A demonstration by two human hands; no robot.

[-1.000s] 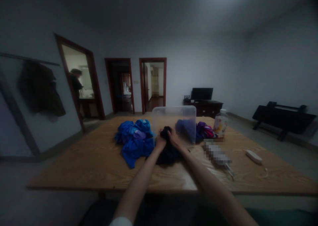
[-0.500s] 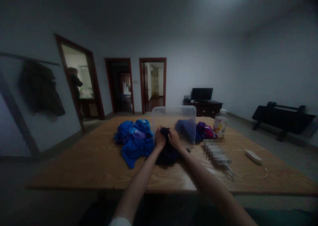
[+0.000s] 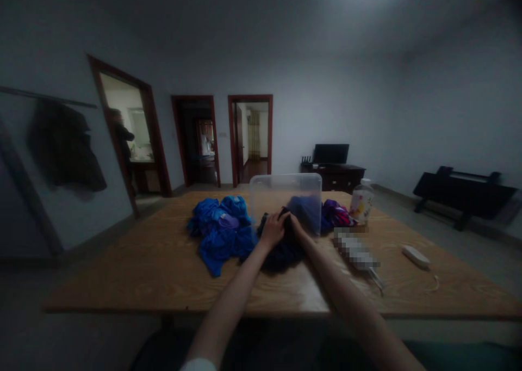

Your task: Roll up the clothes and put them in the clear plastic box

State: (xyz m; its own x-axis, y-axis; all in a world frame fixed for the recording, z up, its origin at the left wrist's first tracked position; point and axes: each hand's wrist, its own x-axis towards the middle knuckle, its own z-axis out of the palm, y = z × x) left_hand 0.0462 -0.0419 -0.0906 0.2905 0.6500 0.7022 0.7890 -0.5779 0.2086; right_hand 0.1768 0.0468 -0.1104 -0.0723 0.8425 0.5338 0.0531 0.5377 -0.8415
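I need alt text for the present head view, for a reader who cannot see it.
A person's left hand and right hand hold dark cloth at a wooden table, with a clear box just behind. Blue clothes lie to the left; purple cloth and a bottle are to the right. A screen stands beyond.

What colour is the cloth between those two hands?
The cloth looks very dark, close to black; the head view shows it.
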